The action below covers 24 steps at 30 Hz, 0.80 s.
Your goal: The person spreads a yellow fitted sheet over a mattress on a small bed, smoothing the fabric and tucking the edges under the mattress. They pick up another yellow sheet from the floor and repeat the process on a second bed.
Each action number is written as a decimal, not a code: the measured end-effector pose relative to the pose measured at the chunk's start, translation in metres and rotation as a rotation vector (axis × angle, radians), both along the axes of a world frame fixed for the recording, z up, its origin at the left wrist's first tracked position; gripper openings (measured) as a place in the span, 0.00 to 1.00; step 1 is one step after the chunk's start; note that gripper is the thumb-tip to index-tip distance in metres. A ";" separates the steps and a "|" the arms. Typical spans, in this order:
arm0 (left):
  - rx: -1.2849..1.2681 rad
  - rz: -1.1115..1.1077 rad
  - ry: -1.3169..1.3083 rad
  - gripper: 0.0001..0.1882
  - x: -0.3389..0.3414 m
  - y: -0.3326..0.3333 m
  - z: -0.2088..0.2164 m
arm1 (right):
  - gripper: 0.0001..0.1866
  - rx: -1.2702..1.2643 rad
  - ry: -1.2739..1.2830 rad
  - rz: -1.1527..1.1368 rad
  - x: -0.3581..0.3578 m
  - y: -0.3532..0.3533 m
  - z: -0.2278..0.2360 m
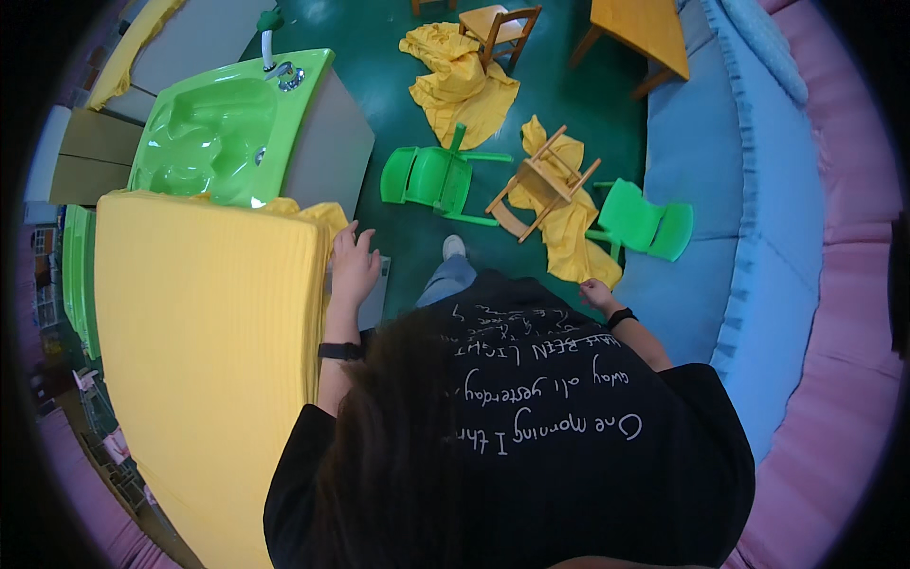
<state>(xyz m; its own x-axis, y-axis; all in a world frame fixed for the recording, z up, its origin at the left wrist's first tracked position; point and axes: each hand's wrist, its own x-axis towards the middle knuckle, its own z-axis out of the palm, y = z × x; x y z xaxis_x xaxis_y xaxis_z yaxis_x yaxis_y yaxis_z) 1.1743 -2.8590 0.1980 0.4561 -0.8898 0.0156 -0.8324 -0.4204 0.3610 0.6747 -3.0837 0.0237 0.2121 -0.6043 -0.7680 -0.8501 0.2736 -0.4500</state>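
My left hand (354,266), with a dark band at the wrist, is open beside the edge of a long unit draped in yellow cloth (204,313). Its spread fingers are at the cloth's bunched corner; whether they touch it I cannot tell. At my right side, my right hand (596,295) is closed, its fingers curled inward. Just beyond it, a crumpled yellow cloth (571,239) stretches across the floor. Whether the fingers grip any of that cloth is hidden. A small wooden chair (543,182) lies tipped over on this cloth.
Ahead on the green floor lies a tipped green chair (431,177); another green chair (643,220) is by the blue padded seating (697,180). A second yellow cloth (462,90) is heaped by an upright wooden chair (500,36). A green sink unit (301,100) and wooden table (645,36) stand farther off.
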 end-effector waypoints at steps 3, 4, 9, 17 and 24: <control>-0.071 -0.064 0.024 0.19 0.029 -0.045 0.003 | 0.13 -0.016 -0.028 0.039 0.027 -0.065 0.019; -0.104 -0.078 0.024 0.19 0.038 -0.055 0.001 | 0.12 -0.082 -0.041 0.057 0.039 -0.089 0.029; -0.257 -0.135 0.214 0.16 0.071 -0.108 0.007 | 0.09 -0.732 -0.423 0.020 0.100 -0.202 0.136; -0.425 -0.058 0.835 0.10 0.077 -0.170 0.016 | 0.09 -1.087 -0.749 -0.186 0.186 -0.268 0.337; -0.451 -0.098 0.789 0.08 0.072 -0.222 -0.003 | 0.09 -0.856 -0.904 -0.034 0.247 -0.305 0.296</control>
<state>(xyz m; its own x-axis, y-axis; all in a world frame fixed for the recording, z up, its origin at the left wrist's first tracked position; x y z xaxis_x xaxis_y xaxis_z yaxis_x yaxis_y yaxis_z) 1.2461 -3.0814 0.1952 0.4048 -0.9103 0.0868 -0.2992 -0.0422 0.9532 0.9212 -3.3886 0.3201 0.4333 -0.8538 0.2885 -0.1412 -0.3805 -0.9139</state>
